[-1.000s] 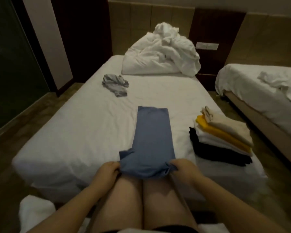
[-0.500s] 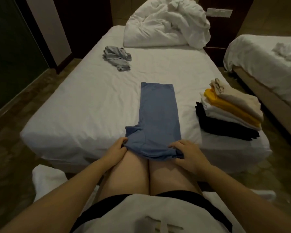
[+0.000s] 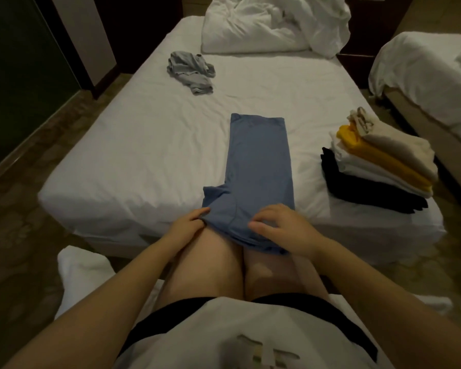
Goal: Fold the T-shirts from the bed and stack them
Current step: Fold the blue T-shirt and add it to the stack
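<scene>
Neighbouring bed (image 3: 423,73) cut off at right, blue T-shirt (image 3: 258,161) corner under right hand (image 3: 282,230)

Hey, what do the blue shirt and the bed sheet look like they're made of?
Blue T-shirt: probably a soft matte knit, cotton or a blend; its near end drapes limply in soft folds. Bed sheet: apparently woven cotton-like cloth, matte white, finely creased. Dim light leaves the fibres uncertain.

On my feed I see a crumpled white duvet (image 3: 264,25); right of it a second bed (image 3: 421,73), left of it a dark glass panel (image 3: 19,83) and brown floor (image 3: 24,235)
</scene>
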A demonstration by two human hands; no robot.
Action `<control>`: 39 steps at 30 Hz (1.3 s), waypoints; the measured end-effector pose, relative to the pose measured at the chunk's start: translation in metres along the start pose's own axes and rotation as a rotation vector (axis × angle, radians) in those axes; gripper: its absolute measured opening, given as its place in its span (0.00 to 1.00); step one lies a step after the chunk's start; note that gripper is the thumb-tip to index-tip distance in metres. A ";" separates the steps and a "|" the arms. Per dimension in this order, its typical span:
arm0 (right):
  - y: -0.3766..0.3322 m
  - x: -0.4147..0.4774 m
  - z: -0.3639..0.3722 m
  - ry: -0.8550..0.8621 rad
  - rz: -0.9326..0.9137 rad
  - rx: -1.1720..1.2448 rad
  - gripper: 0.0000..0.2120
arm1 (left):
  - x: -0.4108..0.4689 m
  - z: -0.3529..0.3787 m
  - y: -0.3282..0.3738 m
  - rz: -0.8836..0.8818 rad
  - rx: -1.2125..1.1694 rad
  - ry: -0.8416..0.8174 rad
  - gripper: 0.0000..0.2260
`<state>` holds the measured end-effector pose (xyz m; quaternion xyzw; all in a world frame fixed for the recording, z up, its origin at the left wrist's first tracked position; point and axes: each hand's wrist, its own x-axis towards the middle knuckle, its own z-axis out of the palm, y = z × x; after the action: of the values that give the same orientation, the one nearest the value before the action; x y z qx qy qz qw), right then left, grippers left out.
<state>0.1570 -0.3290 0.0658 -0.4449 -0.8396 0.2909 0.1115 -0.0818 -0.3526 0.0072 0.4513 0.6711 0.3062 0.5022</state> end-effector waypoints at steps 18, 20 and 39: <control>-0.019 0.006 0.049 -0.208 0.019 -0.364 0.21 | 0.015 0.041 0.038 0.717 0.958 -0.278 0.21; -0.013 0.008 0.037 -0.219 0.036 -0.221 0.15 | 0.013 0.038 0.038 0.725 0.893 -0.274 0.24; 0.053 -0.047 0.020 -0.144 0.174 0.203 0.37 | 0.013 0.009 0.036 0.825 1.150 -0.354 0.25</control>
<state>0.2114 -0.3524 0.0217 -0.4802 -0.7700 0.4143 0.0699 -0.0634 -0.3267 0.0300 0.9028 0.4097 -0.0082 0.1303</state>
